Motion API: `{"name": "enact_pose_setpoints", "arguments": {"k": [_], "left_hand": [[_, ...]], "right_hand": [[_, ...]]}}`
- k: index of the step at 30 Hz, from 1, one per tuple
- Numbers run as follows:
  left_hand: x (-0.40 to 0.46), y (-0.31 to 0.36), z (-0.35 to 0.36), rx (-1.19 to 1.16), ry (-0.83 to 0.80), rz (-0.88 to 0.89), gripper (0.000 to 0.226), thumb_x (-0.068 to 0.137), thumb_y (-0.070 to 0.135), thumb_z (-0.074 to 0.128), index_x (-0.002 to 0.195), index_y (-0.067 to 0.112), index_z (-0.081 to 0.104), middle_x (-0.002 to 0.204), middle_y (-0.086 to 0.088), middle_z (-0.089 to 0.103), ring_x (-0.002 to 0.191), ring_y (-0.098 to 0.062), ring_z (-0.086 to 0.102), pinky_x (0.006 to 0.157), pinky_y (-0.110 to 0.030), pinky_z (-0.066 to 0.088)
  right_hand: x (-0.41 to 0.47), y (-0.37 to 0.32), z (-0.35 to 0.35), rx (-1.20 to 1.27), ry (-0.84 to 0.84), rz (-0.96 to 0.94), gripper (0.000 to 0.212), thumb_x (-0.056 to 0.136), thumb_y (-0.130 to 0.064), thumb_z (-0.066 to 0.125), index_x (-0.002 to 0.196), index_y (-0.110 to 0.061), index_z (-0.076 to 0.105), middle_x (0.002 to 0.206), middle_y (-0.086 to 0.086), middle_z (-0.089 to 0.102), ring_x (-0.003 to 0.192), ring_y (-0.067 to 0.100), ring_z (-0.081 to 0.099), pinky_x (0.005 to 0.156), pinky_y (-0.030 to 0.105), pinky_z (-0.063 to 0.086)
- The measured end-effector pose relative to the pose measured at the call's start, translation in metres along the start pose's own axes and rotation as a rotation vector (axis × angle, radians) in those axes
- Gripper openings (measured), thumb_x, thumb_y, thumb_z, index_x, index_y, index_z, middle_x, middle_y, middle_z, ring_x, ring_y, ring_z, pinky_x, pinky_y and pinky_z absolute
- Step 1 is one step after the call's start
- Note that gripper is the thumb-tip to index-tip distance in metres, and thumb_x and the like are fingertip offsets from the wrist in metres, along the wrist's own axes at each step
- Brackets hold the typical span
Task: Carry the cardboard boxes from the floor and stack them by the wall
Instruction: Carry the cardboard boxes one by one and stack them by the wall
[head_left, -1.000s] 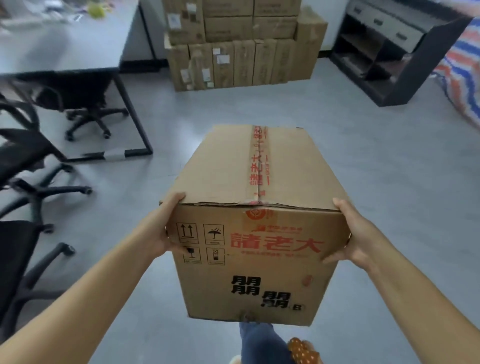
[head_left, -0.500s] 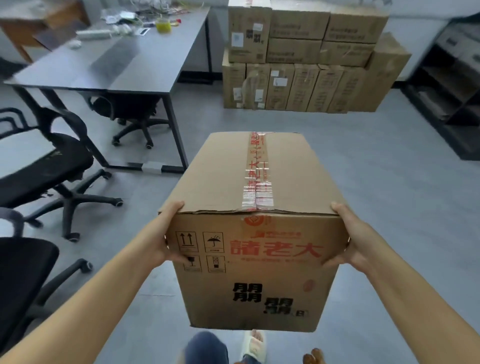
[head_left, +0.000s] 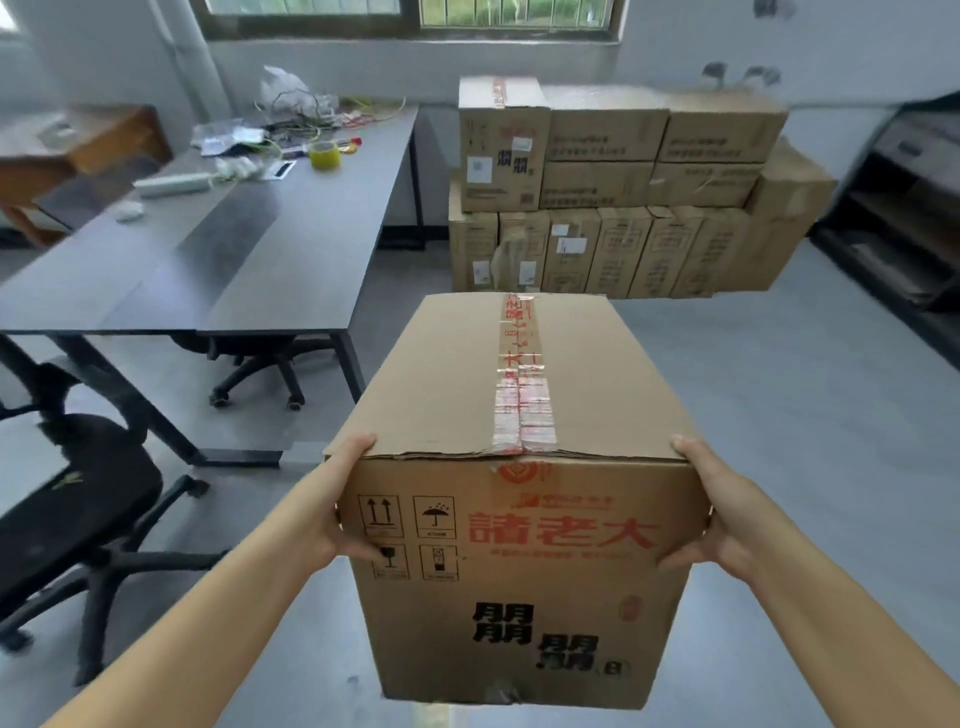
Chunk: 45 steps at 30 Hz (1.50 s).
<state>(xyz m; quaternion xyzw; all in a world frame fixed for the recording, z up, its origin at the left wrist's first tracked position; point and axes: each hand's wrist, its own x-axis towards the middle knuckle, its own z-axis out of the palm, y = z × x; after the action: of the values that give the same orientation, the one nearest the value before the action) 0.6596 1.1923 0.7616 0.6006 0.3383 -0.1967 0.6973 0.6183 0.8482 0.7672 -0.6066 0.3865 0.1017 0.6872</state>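
Cardboard box (head_left: 514, 519) hangs above the floor, left hand (head_left: 332, 512) and right hand (head_left: 724, 519) gripping its sides, facing the stack (head_left: 623, 192).

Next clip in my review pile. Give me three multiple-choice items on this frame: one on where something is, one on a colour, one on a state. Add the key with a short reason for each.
1. Where does the yellow roll of tape sit?
A. on the dark grey table
B. on the floor
C. on the black office chair

2. What colour is the large print on the near face of the carried brown cardboard box, just under its top edge?
A. green
B. red
C. blue

3. How is the carried box held?
A. by one hand from above
B. resting on the floor, untouched
C. between both hands, clear of the floor

Key:
1 A: the roll stands among the clutter at the table's far end.
2 B: the big characters are red, like the tape strip along the top.
3 C: the left hand and right hand clasp opposite sides, with grey floor visible below the box.
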Motion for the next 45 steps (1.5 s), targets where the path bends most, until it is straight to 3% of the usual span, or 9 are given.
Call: {"name": "enact_pose_setpoints", "arguments": {"k": [3, 6, 12, 14, 19, 28, 35, 39, 45], "left_hand": [[0.036, 0.062, 0.013, 0.017, -0.024, 0.031, 0.045, 0.080, 0.049, 0.067, 0.117, 0.028, 0.051, 0.111, -0.009, 0.056, 0.096, -0.032, 0.054, 0.064, -0.069, 0.051], [0.073, 0.119, 0.032, -0.009, -0.042, 0.058, 0.038, 0.077, 0.048, 0.070, 0.105, 0.027, 0.053, 0.107, -0.007, 0.056, 0.092, -0.030, 0.055, 0.067, -0.069, 0.051], [0.158, 0.215, 0.084, -0.029, -0.112, 0.111, 0.036, 0.075, 0.049, 0.071, 0.098, 0.031, 0.051, 0.110, -0.008, 0.051, 0.096, -0.035, 0.052, 0.057, -0.067, 0.051], [0.191, 0.247, 0.107, -0.056, -0.118, 0.138, 0.035, 0.072, 0.050, 0.072, 0.096, 0.033, 0.053, 0.113, -0.006, 0.049, 0.101, -0.036, 0.050, 0.054, -0.064, 0.051], [0.268, 0.336, 0.183, -0.129, -0.111, 0.195, 0.031, 0.071, 0.050, 0.073, 0.092, 0.036, 0.056, 0.114, -0.006, 0.051, 0.101, -0.034, 0.051, 0.052, -0.064, 0.049], [0.364, 0.482, 0.300, -0.199, -0.101, 0.282, 0.030, 0.076, 0.049, 0.070, 0.093, 0.031, 0.054, 0.112, -0.006, 0.052, 0.095, -0.033, 0.052, 0.056, -0.065, 0.051], [0.449, 0.612, 0.350, -0.215, -0.164, 0.393, 0.039, 0.075, 0.049, 0.069, 0.106, 0.031, 0.055, 0.117, -0.007, 0.054, 0.106, -0.037, 0.053, 0.054, -0.065, 0.050], [0.501, 0.702, 0.370, -0.229, -0.219, 0.472, 0.052, 0.076, 0.048, 0.070, 0.121, 0.031, 0.051, 0.112, -0.004, 0.051, 0.096, -0.032, 0.052, 0.056, -0.070, 0.050], [0.562, 0.832, 0.402, -0.206, -0.257, 0.627, 0.026, 0.078, 0.047, 0.069, 0.099, 0.034, 0.060, 0.108, -0.001, 0.055, 0.103, -0.025, 0.054, 0.056, -0.059, 0.054]], "right_hand": [[0.026, -0.046, 0.030, 0.033, 0.022, -0.037, 0.035, 0.088, -0.049, 0.057, 0.116, -0.026, 0.056, 0.105, -0.003, 0.055, 0.088, 0.025, 0.055, 0.059, 0.070, 0.050], [0.058, -0.098, 0.054, 0.042, 0.026, -0.093, 0.035, 0.089, -0.049, 0.056, 0.116, -0.025, 0.055, 0.102, -0.003, 0.055, 0.086, 0.024, 0.054, 0.060, 0.068, 0.051], [0.146, -0.204, 0.086, 0.020, 0.037, -0.169, 0.034, 0.086, -0.051, 0.058, 0.107, -0.024, 0.054, 0.103, 0.000, 0.055, 0.087, 0.027, 0.055, 0.049, 0.062, 0.051], [0.183, -0.245, 0.095, 0.001, 0.008, -0.203, 0.029, 0.086, -0.052, 0.058, 0.100, -0.028, 0.055, 0.105, 0.001, 0.055, 0.089, 0.030, 0.055, 0.050, 0.064, 0.051], [0.276, -0.356, 0.107, -0.001, -0.025, -0.256, 0.037, 0.085, -0.052, 0.060, 0.114, -0.029, 0.058, 0.109, 0.004, 0.058, 0.093, 0.032, 0.058, 0.053, 0.066, 0.051], [0.393, -0.545, 0.128, -0.026, -0.042, -0.383, 0.019, 0.087, -0.048, 0.058, 0.097, -0.032, 0.059, 0.106, 0.005, 0.063, 0.093, 0.033, 0.060, 0.054, 0.063, 0.052], [0.478, -0.662, 0.181, 0.038, -0.066, -0.514, 0.017, 0.089, -0.045, 0.057, 0.098, -0.031, 0.057, 0.105, 0.004, 0.059, 0.093, 0.033, 0.057, 0.057, 0.069, 0.049], [0.527, -0.735, 0.223, 0.075, -0.060, -0.624, 0.017, 0.087, -0.045, 0.058, 0.097, -0.031, 0.055, 0.105, 0.004, 0.056, 0.095, 0.031, 0.055, 0.060, 0.073, 0.048], [0.592, -0.842, 0.283, 0.136, -0.045, -0.703, 0.024, 0.085, -0.046, 0.060, 0.096, -0.026, 0.054, 0.100, 0.004, 0.053, 0.095, 0.030, 0.056, 0.061, 0.069, 0.051]]}}
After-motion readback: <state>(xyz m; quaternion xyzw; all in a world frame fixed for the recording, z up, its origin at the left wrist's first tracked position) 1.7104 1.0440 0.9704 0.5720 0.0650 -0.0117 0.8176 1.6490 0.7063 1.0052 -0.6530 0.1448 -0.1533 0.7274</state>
